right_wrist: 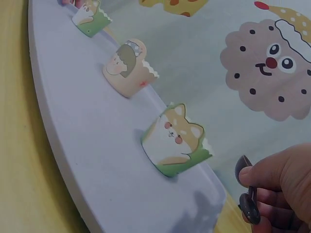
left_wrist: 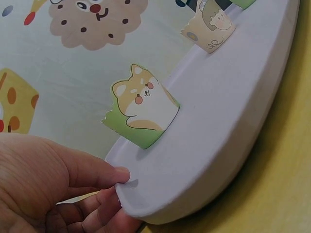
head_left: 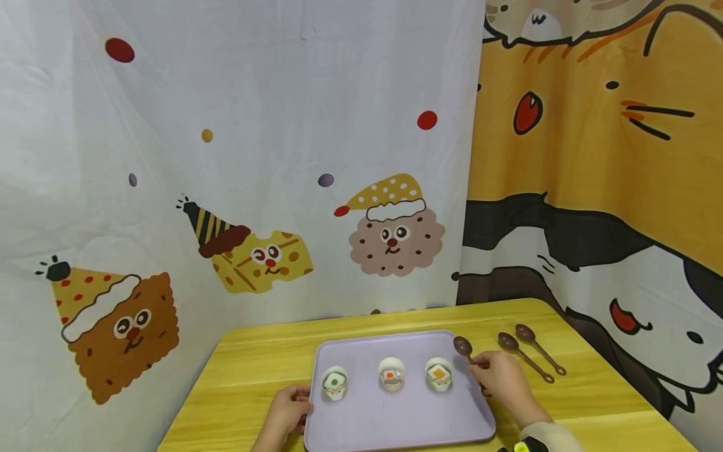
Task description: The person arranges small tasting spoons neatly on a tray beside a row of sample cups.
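My left hand (head_left: 286,414) grips the left edge of a pale purple tray (head_left: 390,420); in the left wrist view the thumb lies on top of the rim and the fingers curl below. Beside the tray's right edge, my right hand (head_left: 503,380) pinches a brown spoon (head_left: 462,345) by its handle, with the bowl pointing away. Three paper cups stand on the tray: a green dog-print cup (head_left: 335,392) at left, a beige cup with a child's face (right_wrist: 121,68) in the middle, and another green dog-print cup (right_wrist: 170,145) at right. Small coloured pieces show inside the cups.
Two more brown spoons, a nearer one (head_left: 525,358) and a farther one (head_left: 540,349), lie on the yellow wood-grain table (head_left: 243,364) right of the tray. A white printed curtain (head_left: 282,125) hangs behind the table, and an orange animal-print one (head_left: 587,138) at right.
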`<action>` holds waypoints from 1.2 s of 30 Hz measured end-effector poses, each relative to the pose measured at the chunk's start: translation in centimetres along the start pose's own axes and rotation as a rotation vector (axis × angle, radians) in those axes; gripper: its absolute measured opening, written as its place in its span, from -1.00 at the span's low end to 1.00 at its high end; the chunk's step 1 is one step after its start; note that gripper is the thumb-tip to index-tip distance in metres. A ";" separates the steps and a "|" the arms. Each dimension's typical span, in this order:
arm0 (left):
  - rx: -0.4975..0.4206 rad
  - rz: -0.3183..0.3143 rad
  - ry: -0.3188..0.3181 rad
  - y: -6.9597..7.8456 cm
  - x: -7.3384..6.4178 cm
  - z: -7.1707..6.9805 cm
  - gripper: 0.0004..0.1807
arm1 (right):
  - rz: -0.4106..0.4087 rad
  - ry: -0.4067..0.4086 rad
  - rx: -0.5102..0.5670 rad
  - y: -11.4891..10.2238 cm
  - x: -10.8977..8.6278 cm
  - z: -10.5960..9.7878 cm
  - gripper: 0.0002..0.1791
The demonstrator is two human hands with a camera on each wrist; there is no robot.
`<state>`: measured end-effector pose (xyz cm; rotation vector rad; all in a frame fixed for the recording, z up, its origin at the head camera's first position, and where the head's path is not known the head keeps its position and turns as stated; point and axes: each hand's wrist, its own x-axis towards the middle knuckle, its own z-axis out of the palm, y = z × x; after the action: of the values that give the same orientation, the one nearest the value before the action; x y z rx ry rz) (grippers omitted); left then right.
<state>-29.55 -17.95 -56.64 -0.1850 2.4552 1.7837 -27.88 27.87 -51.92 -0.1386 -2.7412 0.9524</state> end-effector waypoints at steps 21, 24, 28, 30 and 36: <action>-0.007 -0.005 -0.005 -0.5 -0.1 0.3 -0.58 | 0.105 -0.040 0.028 -0.4 -0.8 2.5 -0.78; -0.001 -0.004 -0.001 -0.4 0.0 0.2 -0.58 | 0.108 -0.049 0.014 -0.4 -0.7 2.9 -0.82; 0.003 -0.006 0.002 -0.3 0.0 0.3 -0.59 | 0.121 -0.065 -0.017 -0.5 -0.8 3.1 -0.87; 0.001 0.000 -0.004 -0.2 -0.1 0.4 -0.58 | 0.126 -0.059 -0.040 -0.5 -0.8 3.2 -0.89; -0.013 0.009 -0.013 -0.1 0.0 0.2 -0.58 | 0.104 -0.066 -0.084 -0.8 -0.8 3.3 -0.89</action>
<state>-29.51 -17.82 -56.74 -0.1635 2.4400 1.7991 -27.97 25.12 -54.08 -0.2718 -2.8604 0.8829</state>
